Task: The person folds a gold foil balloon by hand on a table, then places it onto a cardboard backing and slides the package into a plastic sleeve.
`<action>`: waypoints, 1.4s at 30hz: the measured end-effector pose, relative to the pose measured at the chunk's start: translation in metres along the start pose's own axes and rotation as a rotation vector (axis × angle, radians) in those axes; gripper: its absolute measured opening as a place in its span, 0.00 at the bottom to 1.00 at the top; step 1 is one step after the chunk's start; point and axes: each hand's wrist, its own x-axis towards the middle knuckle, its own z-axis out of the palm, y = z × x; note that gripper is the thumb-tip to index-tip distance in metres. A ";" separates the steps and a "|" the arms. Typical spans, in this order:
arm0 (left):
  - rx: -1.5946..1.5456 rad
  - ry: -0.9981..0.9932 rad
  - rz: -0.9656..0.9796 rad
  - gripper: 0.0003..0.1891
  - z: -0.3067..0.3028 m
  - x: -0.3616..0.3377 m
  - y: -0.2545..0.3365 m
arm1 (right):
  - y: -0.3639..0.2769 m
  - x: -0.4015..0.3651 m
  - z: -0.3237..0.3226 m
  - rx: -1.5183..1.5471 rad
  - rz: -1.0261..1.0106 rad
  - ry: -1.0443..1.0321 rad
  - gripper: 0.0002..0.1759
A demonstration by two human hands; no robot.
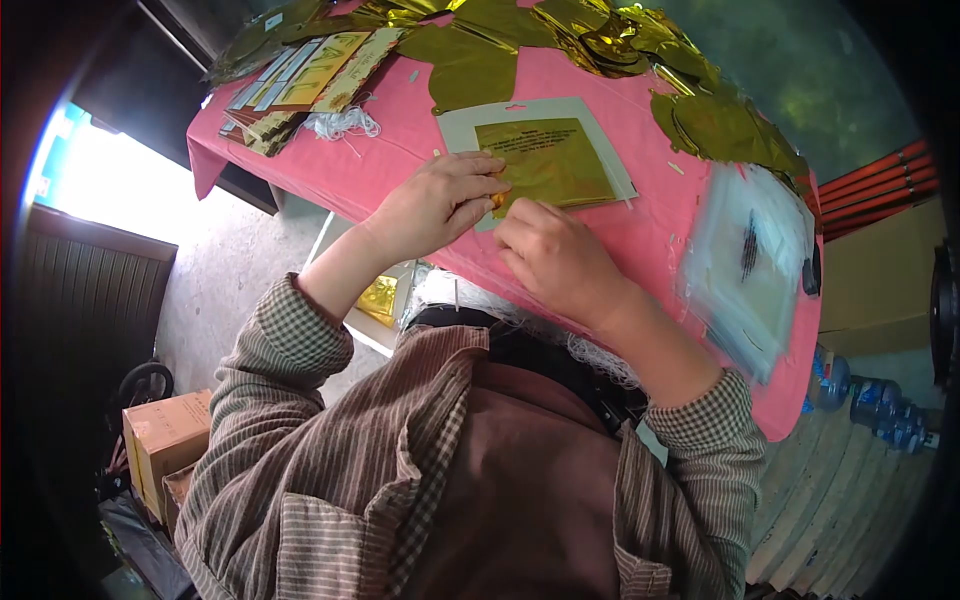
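Note:
A folded gold foil piece (545, 165) with small dark print lies on a pale card or bag (462, 122) that has a hang hole at its top. My left hand (445, 200) is at the near left side of the foil, its fingers bent and pressed together over a crumpled orange-gold bit of foil (497, 199). Close by on the right, my right hand (560, 255) is curled in a pinch at the foil's near edge. Whatever sits between its fingertips is hidden.
Printed cards (318, 75) and a bundle of white string (343, 122) are at the back left of the pink-covered table (410, 130). Flat gold foil balloons (475, 60) cover the far edge. Clear plastic bags (745, 260) are stacked at right. A framed item (378, 300) sits below the near edge.

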 end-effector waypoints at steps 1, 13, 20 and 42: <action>0.006 0.004 -0.003 0.14 -0.001 0.000 0.000 | 0.000 0.002 0.000 0.001 0.000 -0.001 0.04; 0.089 -0.099 -0.012 0.19 -0.006 -0.003 0.008 | 0.018 -0.016 -0.021 0.072 -0.064 -0.117 0.06; 0.082 -0.109 -0.013 0.19 -0.007 -0.002 0.009 | 0.038 -0.063 -0.161 0.730 0.305 0.575 0.07; 0.204 0.021 0.159 0.22 -0.006 -0.016 0.037 | 0.068 -0.057 -0.096 -0.362 0.387 -0.072 0.07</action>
